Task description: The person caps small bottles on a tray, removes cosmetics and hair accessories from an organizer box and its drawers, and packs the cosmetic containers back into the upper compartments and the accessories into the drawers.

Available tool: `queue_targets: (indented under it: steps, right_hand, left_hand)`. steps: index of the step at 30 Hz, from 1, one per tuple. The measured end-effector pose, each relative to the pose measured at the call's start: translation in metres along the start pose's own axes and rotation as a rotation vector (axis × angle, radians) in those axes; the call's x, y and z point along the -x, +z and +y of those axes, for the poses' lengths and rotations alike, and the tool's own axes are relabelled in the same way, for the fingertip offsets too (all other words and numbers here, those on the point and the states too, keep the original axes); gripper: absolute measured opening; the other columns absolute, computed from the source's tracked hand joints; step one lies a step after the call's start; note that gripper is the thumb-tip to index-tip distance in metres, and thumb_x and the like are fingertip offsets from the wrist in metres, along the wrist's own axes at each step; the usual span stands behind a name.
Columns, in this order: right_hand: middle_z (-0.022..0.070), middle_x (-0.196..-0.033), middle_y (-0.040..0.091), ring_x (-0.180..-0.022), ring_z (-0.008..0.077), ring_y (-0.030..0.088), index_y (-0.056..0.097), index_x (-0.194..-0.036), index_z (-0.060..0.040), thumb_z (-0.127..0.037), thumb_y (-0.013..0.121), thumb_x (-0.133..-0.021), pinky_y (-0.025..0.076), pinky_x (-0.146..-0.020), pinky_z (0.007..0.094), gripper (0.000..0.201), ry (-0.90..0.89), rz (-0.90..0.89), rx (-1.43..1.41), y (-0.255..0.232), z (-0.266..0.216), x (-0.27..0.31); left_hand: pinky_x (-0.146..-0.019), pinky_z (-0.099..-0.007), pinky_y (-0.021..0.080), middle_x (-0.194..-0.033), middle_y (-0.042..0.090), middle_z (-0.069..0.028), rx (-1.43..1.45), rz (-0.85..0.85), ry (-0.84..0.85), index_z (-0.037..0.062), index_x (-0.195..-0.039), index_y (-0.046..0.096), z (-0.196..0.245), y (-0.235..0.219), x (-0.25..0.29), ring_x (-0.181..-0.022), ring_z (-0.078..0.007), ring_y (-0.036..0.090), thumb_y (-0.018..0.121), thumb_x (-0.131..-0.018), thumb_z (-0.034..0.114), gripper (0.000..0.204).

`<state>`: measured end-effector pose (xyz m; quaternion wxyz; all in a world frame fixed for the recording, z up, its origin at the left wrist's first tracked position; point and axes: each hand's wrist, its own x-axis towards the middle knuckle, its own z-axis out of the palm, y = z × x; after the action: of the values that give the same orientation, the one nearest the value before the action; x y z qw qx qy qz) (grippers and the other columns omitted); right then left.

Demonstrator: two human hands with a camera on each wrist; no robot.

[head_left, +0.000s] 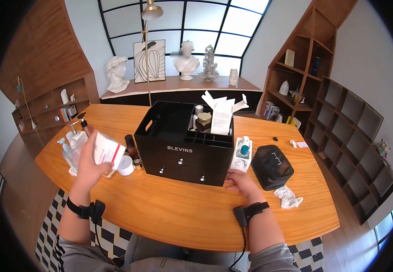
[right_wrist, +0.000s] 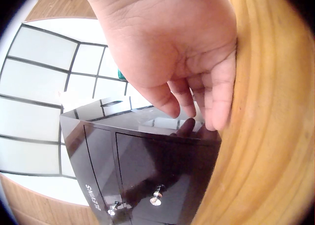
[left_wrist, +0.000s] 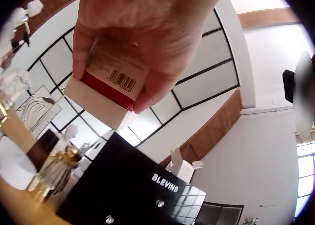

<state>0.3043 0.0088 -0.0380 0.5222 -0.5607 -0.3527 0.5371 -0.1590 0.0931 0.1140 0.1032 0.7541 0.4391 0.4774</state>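
Observation:
My left hand (head_left: 87,164) grips a white carton (head_left: 107,151) with a red stripe, raised above the left side of the table. In the left wrist view, thumb and fingers clasp opposite sides of the carton (left_wrist: 106,99), and a barcode shows on one face. My right hand (head_left: 243,184) is low at the right front corner of a glossy black BLEVINS organizer (head_left: 185,165). Its fingers (right_wrist: 223,94) hang loosely bent near the organizer's side wall, close over the tabletop. Just beyond these fingers stands a white tray (head_left: 250,157) with a teal-capped bottle (head_left: 244,150).
The organizer's top holds a dark jar (head_left: 203,121) and opened white cartons (head_left: 222,119). Pump bottles (head_left: 68,154), a white round jar (head_left: 125,166) and a dark bottle (head_left: 130,146) crowd the left. At right are a black mesh bag (head_left: 271,167) and crumpled tissue (head_left: 289,197).

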Motion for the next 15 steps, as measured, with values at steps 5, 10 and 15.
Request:
queue_targets:
  steps: [5, 10, 15]
  right_hand:
    - [0.0073, -0.11, 0.063, -0.098, 0.0161, 0.063, 0.055, -0.123, -0.0022, -0.014, 0.049, -0.094, 0.057, -0.073, 0.0296, 0.032, -0.021, 0.022, -0.012, 0.003, 0.0, 0.002]
    - [0.009, -0.121, 0.06, -0.104, 0.0201, 0.063, 0.051, -0.129, -0.0002, -0.015, 0.05, -0.095, 0.057, -0.074, 0.0307, 0.037, -0.024, 0.011, 0.002, 0.0, 0.0, 0.004]
    - [0.0091, -0.121, 0.06, -0.104, 0.0196, 0.063, 0.051, -0.13, -0.0002, -0.015, 0.049, -0.095, 0.057, -0.075, 0.0302, 0.038, -0.023, -0.001, -0.003, -0.002, 0.003, 0.001]
  left_hand:
    - [-0.101, -0.0378, 0.04, -0.119, 0.05, -0.0203, -0.197, -0.165, -0.161, 0.0014, -0.139, 0.04, -0.041, 0.006, 0.047, -0.115, -0.0357, 0.05, 0.081, -0.052, 0.013, 0.097]
    - [-0.098, -0.0382, 0.043, -0.12, 0.05, -0.0224, -0.302, -0.305, -0.212, 0.0018, -0.137, 0.043, -0.058, 0.02, 0.056, -0.113, -0.0387, 0.052, 0.082, -0.051, 0.017, 0.096]
    - [-0.098, -0.0392, 0.044, -0.123, 0.05, -0.0239, -0.484, -0.443, -0.217, 0.0037, -0.139, 0.041, -0.048, 0.024, 0.045, -0.116, -0.0395, 0.051, 0.083, -0.052, 0.02, 0.098]
